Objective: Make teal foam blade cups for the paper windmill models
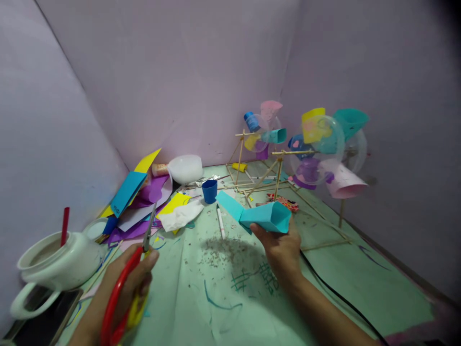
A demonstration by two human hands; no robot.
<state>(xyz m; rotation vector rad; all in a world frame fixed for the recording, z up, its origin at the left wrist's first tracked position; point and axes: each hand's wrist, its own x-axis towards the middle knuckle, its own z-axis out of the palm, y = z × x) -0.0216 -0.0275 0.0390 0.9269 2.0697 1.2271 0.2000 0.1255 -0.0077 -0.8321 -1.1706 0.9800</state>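
Observation:
My left hand (135, 271) is closed around a pair of scissors (124, 283) with red and yellow handles, the blades pointing up and away. In my right hand (283, 245) is a folded light-blue paper piece (264, 216): a box-like tube with an open end towards the right and a flat flap sticking out to the upper left. The fingers wrap it from below and behind, so part of them is hidden. The scissors and the paper are well apart. A white marker (220, 222) lies on the table just left of the paper.
Two stick-framed wheels with paper cups, a near one (324, 149) and a far one (264, 134), stand at right. Coloured paper sheets (129, 192), a white teapot (59, 262), a blue cup (209, 191) and a crumpled tissue (181, 216) are left of centre. A black cable (338, 300) runs at right.

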